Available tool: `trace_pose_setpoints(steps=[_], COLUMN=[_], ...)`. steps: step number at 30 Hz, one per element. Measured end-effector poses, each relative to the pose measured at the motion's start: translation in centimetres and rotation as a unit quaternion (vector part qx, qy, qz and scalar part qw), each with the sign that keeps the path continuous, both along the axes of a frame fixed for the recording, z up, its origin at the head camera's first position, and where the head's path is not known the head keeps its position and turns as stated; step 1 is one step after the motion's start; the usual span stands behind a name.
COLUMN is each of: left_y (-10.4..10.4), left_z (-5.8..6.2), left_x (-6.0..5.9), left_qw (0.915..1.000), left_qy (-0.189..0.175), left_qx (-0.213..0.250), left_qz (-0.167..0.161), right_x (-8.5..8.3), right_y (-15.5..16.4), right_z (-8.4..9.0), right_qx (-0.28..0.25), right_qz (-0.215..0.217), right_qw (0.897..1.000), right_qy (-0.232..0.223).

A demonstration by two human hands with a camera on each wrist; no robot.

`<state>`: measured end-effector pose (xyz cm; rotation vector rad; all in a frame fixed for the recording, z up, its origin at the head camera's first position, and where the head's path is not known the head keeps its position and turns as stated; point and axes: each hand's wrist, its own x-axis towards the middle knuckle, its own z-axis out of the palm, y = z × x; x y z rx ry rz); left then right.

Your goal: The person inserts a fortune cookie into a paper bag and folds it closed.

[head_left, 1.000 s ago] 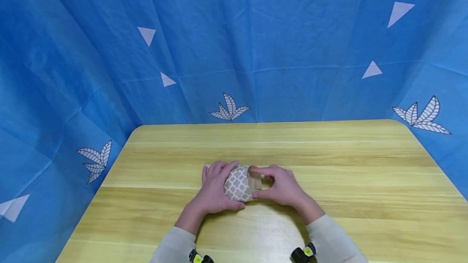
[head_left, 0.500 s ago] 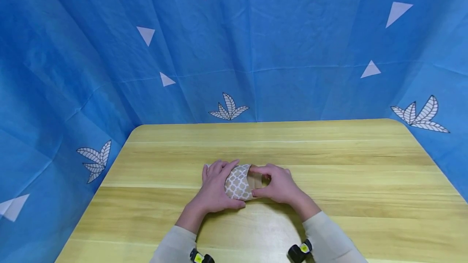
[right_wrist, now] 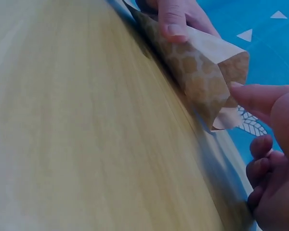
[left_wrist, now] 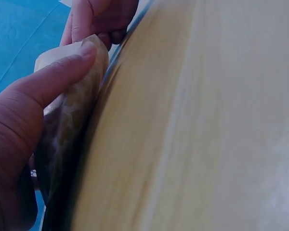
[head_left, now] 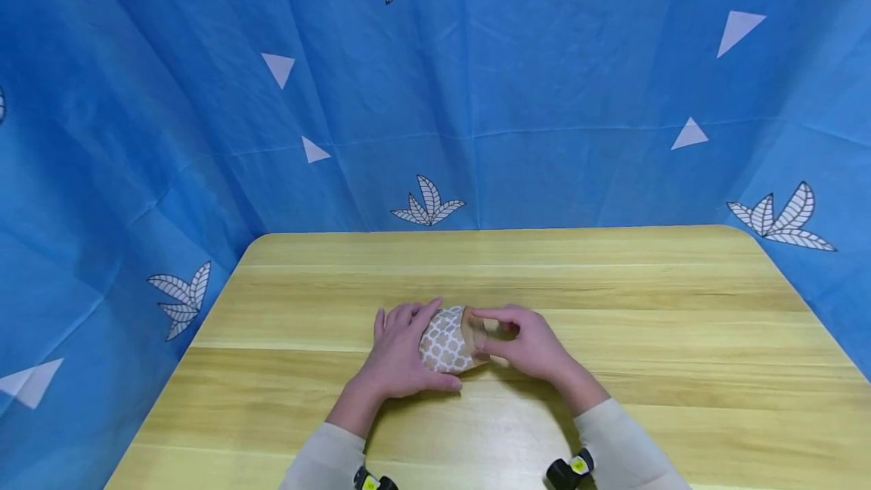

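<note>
Left hand [head_left: 398, 350] wraps and pins the patterned paper box [head_left: 445, 339] on the table [head_left: 612, 301], right hand [head_left: 524, 342] pinches its open end flap just beside the left fingers; body looks formed, that end not yet closed.

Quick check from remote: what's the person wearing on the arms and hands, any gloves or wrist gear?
No gloves: the left hand and right hand are bare. Both arms wear long, plain, pale beige sleeves, left and right. At each wrist sits a small black device with a yellow-green mark, left and right. No rings or cables show.
</note>
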<state>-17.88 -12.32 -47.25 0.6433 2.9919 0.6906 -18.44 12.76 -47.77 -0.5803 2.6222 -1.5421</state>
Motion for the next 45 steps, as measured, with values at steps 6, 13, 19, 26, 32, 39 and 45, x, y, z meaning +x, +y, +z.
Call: trace_pose_setpoints(steps=[6, 13, 19, 26, 32, 39, 45], left_y=[0.0, 0.0, 0.1, 0.2, 0.2, 0.2, 0.0], left_z=[0.5, 1.2, 1.6, 2.2, 2.6, 3.0, 2.3], left_x=[0.7, 1.5, 2.3, 3.2, 3.8, 3.8, 2.7], left_qw=[0.9997, 0.9993, 0.9985, 0.998, 0.9963, 0.9919, 0.9837], left_qy=[-0.009, -0.011, -0.023, -0.028, -0.043, -0.064, -0.072], left_qx=[-0.008, -0.003, 0.005, 0.018, 0.038, 0.087, 0.147], left_qz=[0.021, 0.035, 0.049, 0.053, 0.065, 0.068, 0.076], right_x=[0.8, 1.5, 2.3, 3.2, 3.5, 3.5, 3.5], right_y=[0.2, 0.2, 0.5, 1.0, 0.9, 0.3, -0.4], right_z=[0.2, 0.2, 0.5, 0.9, 1.1, 1.3, 1.6], right_qx=[-0.038, -0.064, -0.079, -0.082, -0.067, -0.07, -0.074], right_qz=[-0.042, -0.082, -0.117, -0.138, -0.149, -0.146, -0.131], right_qw=[0.998, 0.994, 0.989, 0.985, 0.983, 0.981, 0.981], right_qy=[-0.019, -0.02, -0.047, -0.059, -0.079, -0.108, -0.119])
